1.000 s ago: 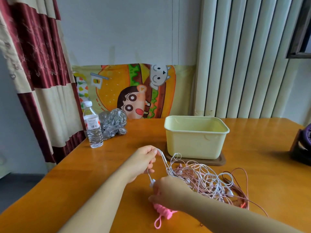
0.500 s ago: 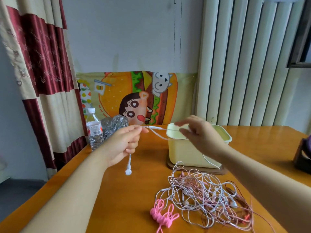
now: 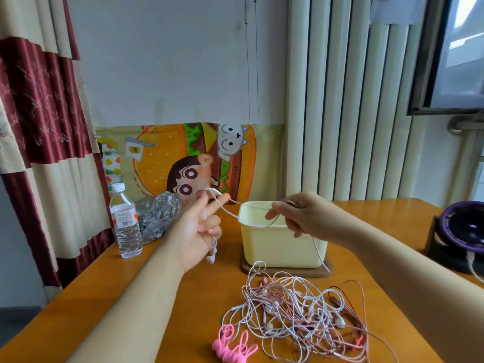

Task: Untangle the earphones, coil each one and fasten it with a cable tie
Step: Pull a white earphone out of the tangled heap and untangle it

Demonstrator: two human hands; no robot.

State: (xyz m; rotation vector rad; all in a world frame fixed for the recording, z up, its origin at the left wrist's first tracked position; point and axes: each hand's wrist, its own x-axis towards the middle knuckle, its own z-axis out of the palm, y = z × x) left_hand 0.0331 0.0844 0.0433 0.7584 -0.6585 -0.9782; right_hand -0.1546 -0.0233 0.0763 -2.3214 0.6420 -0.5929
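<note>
- One white earphone is held up in the air between the two hands, level with the rim of the pale yellow tub.
- The left hand is raised to the left of the tub, palm towards the camera. Its index and middle fingers are stretched out and the other fingers are curled in.
- The cable is looped over those two stretched fingers, and the earbuds hang below the left palm.
- The right hand is held over the tub's opening, with the same cable pinched in its curled fingers.
- From the right hand the cable drops down the front of the tub towards the tangled earphones.
- That pile of white and pink leads lies on the worktop in front of the tub, below and clear of both hands.
- A bunch of pink cable ties lies just left of the pile, nearer the camera than the tub.
- The tub stands on a brown mat.
- A water bottle and a crumpled plastic bag are seen to the left of the tub, behind the left hand.
</note>
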